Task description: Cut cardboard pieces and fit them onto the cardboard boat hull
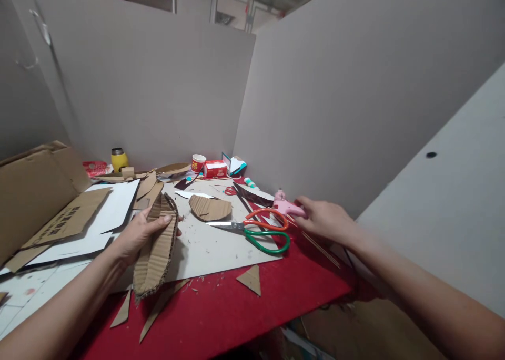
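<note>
In my left hand (136, 235) is a curved piece of corrugated cardboard (158, 252), tilted upright above the table, my thumb across its face. My right hand (321, 219) reaches to the right and grips the handle of a pink glue gun (287, 206). Between the hands, scissors (244, 226) with one orange and one green handle lie on a white board (213, 255). Just behind the blades rests a rounded cardboard cutout (211, 207). The fingers behind the held piece are mostly hidden.
Cardboard scraps (250, 280) lie on the red tabletop (221, 307). A cardboard box (43, 186) and white sheets fill the left. At the back stand a yellow jar (119, 160), a paper cup (198, 163) and a red box (215, 169). Grey partitions (158, 86) enclose the table.
</note>
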